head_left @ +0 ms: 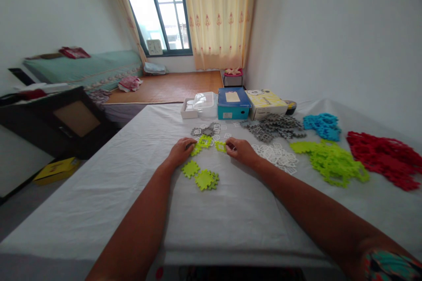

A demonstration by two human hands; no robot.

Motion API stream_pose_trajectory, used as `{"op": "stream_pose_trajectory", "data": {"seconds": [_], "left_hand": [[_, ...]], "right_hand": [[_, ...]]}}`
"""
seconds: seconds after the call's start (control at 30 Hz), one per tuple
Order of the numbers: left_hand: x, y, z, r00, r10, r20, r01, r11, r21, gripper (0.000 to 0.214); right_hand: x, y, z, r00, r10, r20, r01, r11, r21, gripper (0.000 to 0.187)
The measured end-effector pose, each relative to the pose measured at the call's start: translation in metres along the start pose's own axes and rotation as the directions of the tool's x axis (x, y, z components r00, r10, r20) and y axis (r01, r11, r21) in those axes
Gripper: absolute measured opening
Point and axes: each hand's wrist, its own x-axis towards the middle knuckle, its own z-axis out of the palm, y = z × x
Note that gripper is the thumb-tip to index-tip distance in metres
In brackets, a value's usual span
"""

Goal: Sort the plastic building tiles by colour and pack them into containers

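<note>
My left hand [181, 151] is closed on the edge of some joined lime-green puzzle pieces [205, 141], toothed squares, one with an open middle. Between the fingertips of my right hand [241, 151] is a lime-green frame piece [220, 146], a square with a hole, held a little to the right of the joined ones. Nearer to me, a solid lime-green tile [190, 169] lies flat on the cloth. Beside it sits a small stack of lime-green tiles [205, 179]. Just beyond my hands are grey pieces [206, 130] with several small white squares among them.
On the right lie heaps of white squares [277, 156], grey pieces [273, 127], blue pieces [323, 125], lime-green pieces [336, 164] and red pieces [387, 156]. A clear plastic box [205, 104], a blue box [233, 104] and a yellow-white box [265, 103] stand along the table's far edge.
</note>
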Motion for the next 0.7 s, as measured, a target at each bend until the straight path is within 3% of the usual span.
{"op": "stream_pose_trajectory", "data": {"seconds": [0.17,0.7], "left_hand": [[0.0,-0.001,0.001,1.0,0.001,-0.007,-0.001,1.0,0.0,0.033],[0.0,-0.002,0.001,1.0,-0.002,-0.009,0.002,1.0,0.012,0.032]], "right_hand": [[0.003,0.01,-0.009,0.995,0.052,-0.081,-0.055,0.998,-0.033,0.014],[0.008,0.028,-0.012,0.983,0.101,-0.153,-0.107,0.994,-0.029,0.019]]}}
